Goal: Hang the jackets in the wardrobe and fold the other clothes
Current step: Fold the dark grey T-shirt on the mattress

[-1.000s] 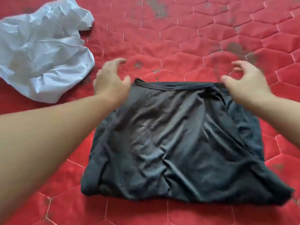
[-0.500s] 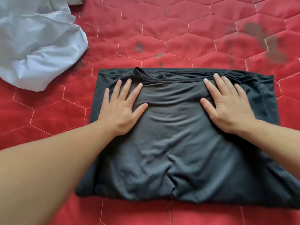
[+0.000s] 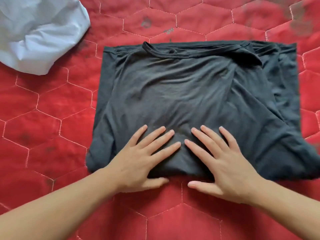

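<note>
A: So, where's the dark shirt (image 3: pixel 181 101)?
B: Folded on the red quilt (image 3: pixel 52 135), long axis left to right. Left hand (image 3: pixel 138 160) and right hand (image 3: pixel 223 163) press flat on its near edge, fingers straight, gripping nothing.
A: Nearer hand?
B: Equal; I'd guess either could start the next fold.

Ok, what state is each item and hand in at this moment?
Black T-shirt: folded, wrinkled, flat on the quilt.
White garment: crumpled, unfolded, apart from the T-shirt.
Red quilt: spread flat, stained.
Left hand: open, pressing the T-shirt.
Right hand: open, pressing the T-shirt.
</note>
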Demonstrator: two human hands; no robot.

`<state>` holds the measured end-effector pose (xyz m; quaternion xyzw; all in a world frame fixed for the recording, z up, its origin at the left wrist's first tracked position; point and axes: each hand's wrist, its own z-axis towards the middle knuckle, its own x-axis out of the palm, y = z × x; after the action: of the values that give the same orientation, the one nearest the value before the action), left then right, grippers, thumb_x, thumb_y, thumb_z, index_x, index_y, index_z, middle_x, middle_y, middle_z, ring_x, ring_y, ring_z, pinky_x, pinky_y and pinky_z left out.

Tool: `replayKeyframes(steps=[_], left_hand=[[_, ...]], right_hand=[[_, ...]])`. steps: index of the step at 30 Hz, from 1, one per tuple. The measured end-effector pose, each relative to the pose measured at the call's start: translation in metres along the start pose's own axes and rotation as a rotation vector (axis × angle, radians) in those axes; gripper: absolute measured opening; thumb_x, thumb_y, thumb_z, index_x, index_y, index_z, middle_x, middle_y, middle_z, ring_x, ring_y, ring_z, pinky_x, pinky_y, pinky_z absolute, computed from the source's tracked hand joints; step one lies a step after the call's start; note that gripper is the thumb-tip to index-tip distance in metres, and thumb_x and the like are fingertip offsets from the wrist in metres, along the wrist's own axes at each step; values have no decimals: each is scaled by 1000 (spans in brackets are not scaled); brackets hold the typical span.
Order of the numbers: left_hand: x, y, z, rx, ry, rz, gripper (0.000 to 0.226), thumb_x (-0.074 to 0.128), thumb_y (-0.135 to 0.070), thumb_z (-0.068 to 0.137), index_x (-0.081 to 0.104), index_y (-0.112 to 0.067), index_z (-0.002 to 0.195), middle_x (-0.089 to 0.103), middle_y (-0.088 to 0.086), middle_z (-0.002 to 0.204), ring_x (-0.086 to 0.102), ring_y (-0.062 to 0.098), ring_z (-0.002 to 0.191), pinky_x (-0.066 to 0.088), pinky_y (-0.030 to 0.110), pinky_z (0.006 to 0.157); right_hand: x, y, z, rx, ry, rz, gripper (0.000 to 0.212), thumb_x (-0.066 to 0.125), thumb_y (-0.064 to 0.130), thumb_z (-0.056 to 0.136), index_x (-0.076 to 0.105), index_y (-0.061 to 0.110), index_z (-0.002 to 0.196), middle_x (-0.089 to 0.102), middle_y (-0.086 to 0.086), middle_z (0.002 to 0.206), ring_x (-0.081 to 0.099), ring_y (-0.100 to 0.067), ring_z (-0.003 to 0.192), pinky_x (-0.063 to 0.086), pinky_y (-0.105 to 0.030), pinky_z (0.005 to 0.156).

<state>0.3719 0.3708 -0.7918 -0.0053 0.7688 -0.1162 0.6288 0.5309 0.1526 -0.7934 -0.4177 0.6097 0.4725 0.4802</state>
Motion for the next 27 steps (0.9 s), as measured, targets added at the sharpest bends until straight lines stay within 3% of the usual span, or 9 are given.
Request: replayKeyframes(steps=[5,9,14,18,21,24,27], left_hand=[[-16,18,-11,-37,117,58,86,34,-19,68,24,-25,153,26,3,160,22,23,148,16,47,117],[-17,34,-28,-90,162,137,94,24,-7,64,22,-31,154,23,0,161,23,22,147,17,48,115],[-17,18,-27,-227,219,67,106,50,-9,56,18,-36,153,16,-2,163,18,23,149,20,51,118],[-28,-14,-13,-381,247,-43,92,48,-48,60,28,-37,148,14,-2,163,5,19,151,6,53,120],[-43,-33,13,-454,203,-44,77,39,-60,62,54,-27,130,34,4,156,20,22,149,10,57,118],[-60,-61,51,-306,123,-117,58,40,-46,68,67,-19,112,56,9,138,49,27,132,40,55,106],[-70,-101,93,-104,91,-315,57,36,-42,73,64,-24,119,60,-3,130,59,22,117,51,40,94]], right_hand=[[-3,-11,-10,-22,48,-10,84,47,40,68,32,22,149,29,-7,157,26,-24,144,21,-50,114],[-11,-34,-30,62,56,-49,82,39,25,66,34,22,148,32,-6,156,29,-22,143,23,-46,114],[-23,-44,-52,243,121,-11,75,39,26,71,39,22,146,35,-4,155,32,-21,142,24,-45,114],[-31,-34,-72,555,100,149,71,37,39,73,46,24,143,40,-3,152,36,-20,141,19,-44,116],[-37,-27,-93,699,-12,252,66,43,50,72,57,26,132,49,4,144,40,-14,137,20,-45,115],[-44,-17,-110,973,-287,388,34,64,53,72,65,30,97,62,15,108,55,-4,106,33,-33,95],[-46,-13,-109,1501,-619,1007,31,71,47,77,59,18,78,64,2,78,67,-20,76,47,-34,70]])
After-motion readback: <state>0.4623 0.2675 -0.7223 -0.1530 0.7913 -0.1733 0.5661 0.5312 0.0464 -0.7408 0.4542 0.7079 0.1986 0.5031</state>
